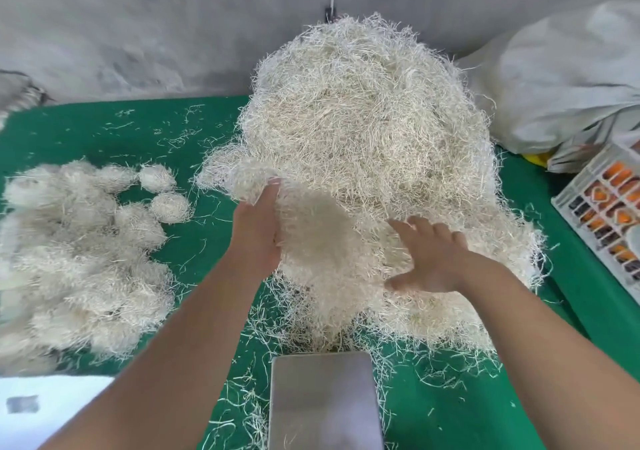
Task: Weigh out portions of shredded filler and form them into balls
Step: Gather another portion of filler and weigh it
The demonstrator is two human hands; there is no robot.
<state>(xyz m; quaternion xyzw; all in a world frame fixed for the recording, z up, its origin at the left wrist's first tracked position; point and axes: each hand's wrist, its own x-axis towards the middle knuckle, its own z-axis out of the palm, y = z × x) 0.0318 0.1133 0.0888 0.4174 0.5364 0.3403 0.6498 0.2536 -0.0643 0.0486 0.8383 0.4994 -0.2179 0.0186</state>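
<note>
A big heap of pale shredded filler (363, 120) rises in the middle of the green table (207, 259). My left hand (258, 228) grips a blurred clump of filler (311, 238) at the heap's near left side, thumb up. My right hand (429, 259) lies flat on the heap's near right slope with its fingers spread. A steel scale pan (323, 401) sits bare at the table's front, between my forearms. Several formed filler balls (86, 249) lie piled on the left, two of them apart at the pile's far edge (157, 178).
A white slotted crate (602, 214) with orange and dark items stands at the right edge. A grey sack (568, 82) slumps behind it. A white sheet (41, 411) covers the front left corner. Loose strands litter the green cloth. A grey wall closes the back.
</note>
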